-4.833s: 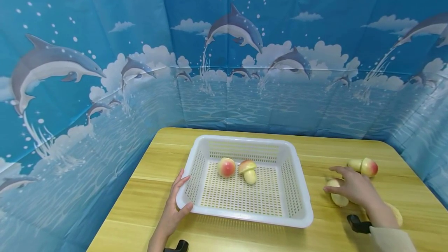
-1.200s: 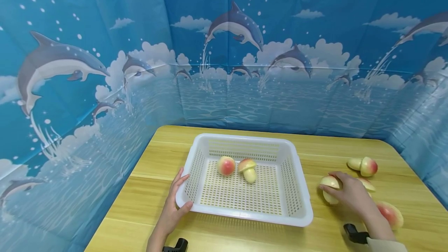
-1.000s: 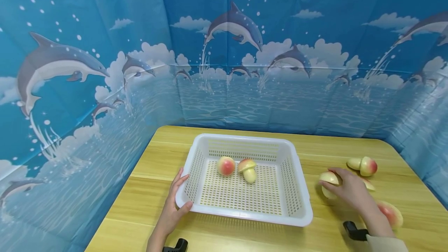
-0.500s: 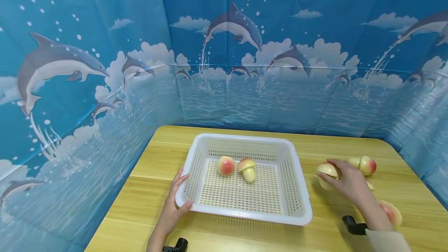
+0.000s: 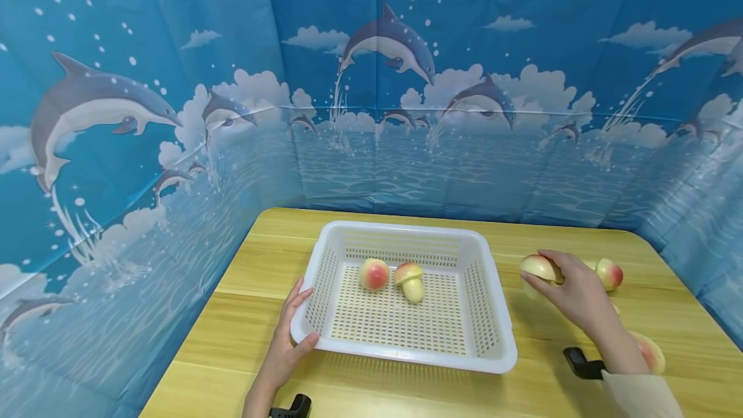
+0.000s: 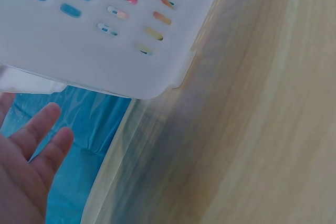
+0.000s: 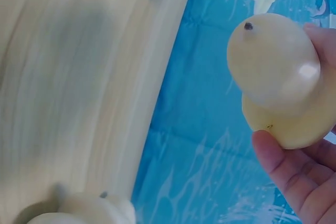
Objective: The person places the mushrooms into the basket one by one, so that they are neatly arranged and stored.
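Observation:
My right hand [image 5: 580,289] holds a toy mushroom [image 5: 538,267] above the table, right of the basket. Fingers and thumb grip its cap, while the pale stem [image 7: 273,59] stands out free in the right wrist view. My left hand [image 5: 287,347] rests at the left rim and front corner of the white plastic basket [image 5: 400,355], its fingers straight and spread. Inside the basket sit two mushrooms: a red-and-cream one [image 5: 374,274] with its cap facing up, and another [image 5: 410,281] lying on its side with the stem showing.
On the wooden table [image 5: 232,334], another mushroom [image 5: 610,274] lies at the back right. A further red-and-yellow one [image 5: 650,353] is partly hidden by the right forearm. A blue dolphin-print curtain [image 5: 371,166] surrounds the table's far and side edges.
My right hand has gripped a mushroom, lifted it from the table and carried it away from me and slightly left. My left hand and the basket stay nearly the same.

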`<action>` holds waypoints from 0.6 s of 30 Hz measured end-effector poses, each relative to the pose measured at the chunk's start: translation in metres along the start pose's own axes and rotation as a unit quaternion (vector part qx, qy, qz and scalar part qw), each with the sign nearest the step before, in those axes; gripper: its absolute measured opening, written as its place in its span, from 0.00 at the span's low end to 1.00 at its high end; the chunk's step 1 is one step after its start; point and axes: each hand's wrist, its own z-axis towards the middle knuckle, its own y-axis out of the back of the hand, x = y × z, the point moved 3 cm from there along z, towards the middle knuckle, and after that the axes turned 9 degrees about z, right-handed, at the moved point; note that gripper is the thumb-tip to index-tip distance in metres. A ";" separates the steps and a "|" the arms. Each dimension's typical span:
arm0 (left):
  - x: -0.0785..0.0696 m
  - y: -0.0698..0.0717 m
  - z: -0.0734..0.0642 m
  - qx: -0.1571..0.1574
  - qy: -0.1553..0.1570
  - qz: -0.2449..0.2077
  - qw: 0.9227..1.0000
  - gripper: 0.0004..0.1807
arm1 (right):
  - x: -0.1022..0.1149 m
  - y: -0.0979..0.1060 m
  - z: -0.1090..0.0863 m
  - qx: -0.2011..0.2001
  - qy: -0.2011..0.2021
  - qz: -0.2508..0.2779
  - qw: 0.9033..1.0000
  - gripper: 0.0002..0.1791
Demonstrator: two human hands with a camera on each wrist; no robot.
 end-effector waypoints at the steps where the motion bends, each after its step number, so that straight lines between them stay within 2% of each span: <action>1: 0.000 0.000 0.000 0.000 0.000 -0.001 1.000 0.38 | 0.002 0.000 0.001 -0.001 0.001 0.002 1.000 0.35; 10: -0.004 0.001 0.000 0.003 0.004 -0.011 1.000 0.39 | 0.016 0.000 0.007 -0.009 0.014 0.007 1.000 0.34; 18: -0.003 0.001 0.000 0.007 0.009 -0.007 1.000 0.38 | 0.028 -0.004 0.013 -0.006 0.041 0.019 0.999 0.31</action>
